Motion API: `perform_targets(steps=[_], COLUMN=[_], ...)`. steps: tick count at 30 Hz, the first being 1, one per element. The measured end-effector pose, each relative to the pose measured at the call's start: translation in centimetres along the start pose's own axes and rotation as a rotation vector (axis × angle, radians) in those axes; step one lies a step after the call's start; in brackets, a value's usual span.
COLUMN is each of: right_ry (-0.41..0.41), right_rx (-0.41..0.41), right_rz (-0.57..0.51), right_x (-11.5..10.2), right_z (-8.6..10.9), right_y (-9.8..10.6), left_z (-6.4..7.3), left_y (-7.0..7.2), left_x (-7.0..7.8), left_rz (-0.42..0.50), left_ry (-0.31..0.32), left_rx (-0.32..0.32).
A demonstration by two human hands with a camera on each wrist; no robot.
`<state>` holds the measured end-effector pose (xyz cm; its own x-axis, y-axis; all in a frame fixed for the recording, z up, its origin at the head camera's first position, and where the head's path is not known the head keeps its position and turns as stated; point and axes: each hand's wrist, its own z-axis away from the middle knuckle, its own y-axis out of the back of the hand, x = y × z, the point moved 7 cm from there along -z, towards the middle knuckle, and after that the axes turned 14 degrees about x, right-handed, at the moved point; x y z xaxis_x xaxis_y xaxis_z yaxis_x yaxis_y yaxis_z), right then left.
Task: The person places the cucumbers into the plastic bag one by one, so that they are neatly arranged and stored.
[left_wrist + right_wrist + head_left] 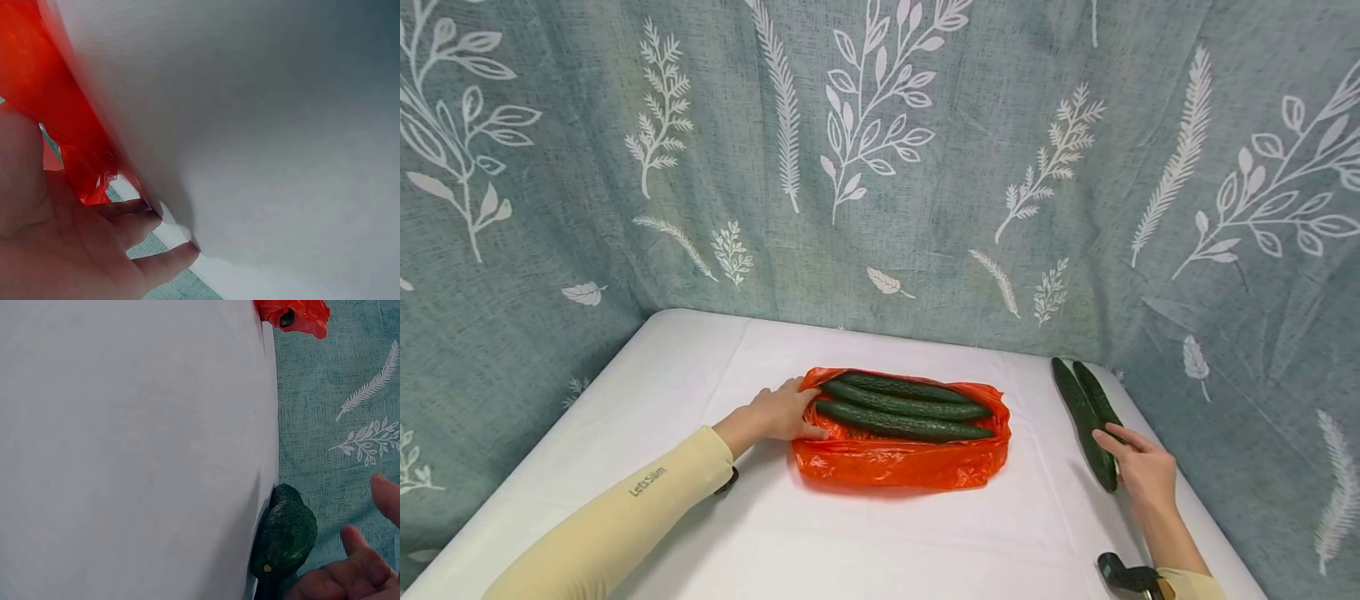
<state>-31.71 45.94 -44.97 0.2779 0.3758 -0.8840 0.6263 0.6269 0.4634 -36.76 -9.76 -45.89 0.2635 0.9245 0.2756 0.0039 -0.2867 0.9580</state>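
A red plastic bag (895, 462) lies on the white table with its mouth spread, showing several dark green cucumbers (910, 408) inside. At its left end is my left hand (781, 412), thumb and fingers spread about the bag's edge. In the left wrist view, the fingers (165, 262) reach fairly straight down to the tabletop beside the red plastic. Two more cucumbers (1078, 404) lie side by side at the table's right. Over their near end my right hand (1142, 471) hovers close, thumb and fingers apart. The right wrist view shows a cucumber's end (284, 537) beside these parted fingers.
A white cloth covers the table (880, 542). Behind and at both sides hangs a blue-green curtain (925, 275) with white leaf prints. A black wrist device (1123, 575) sits on the right forearm, low over the table.
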Motion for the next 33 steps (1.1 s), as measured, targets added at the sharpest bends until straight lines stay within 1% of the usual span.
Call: perform_targets(steps=[5,10,14,22,29,33], right_ry=[-0.04,-0.045,-0.055,-0.126,-0.173,-0.195], right_rx=[-0.007,-0.015,-0.022,0.001,-0.024,-0.041], right_rz=[0.009,0.022,0.031,0.061,0.05,0.064], right_x=[0.5,0.6,0.8,1.7,2.1,2.8], right_z=[-0.2,-0.3,-0.5,-0.6,-0.6,-0.6], right_y=[-0.2,-0.6,-0.9,-0.7,-0.6,-0.5], left_z=[0.0,0.0,-0.1,-0.4,-0.3,0.0], left_y=[0.4,0.5,0.4,0.1,0.3,-0.2], left_x=[0.0,-0.1,-0.3,-0.2,-0.1,-0.1], left_rz=[0.025,0.017,0.009,0.003,0.003,0.017], left_ry=[-0.001,0.013,0.02,0.008,0.007,0.01], left_rx=[0.012,-0.009,-0.016,-0.01,-0.004,-0.005])
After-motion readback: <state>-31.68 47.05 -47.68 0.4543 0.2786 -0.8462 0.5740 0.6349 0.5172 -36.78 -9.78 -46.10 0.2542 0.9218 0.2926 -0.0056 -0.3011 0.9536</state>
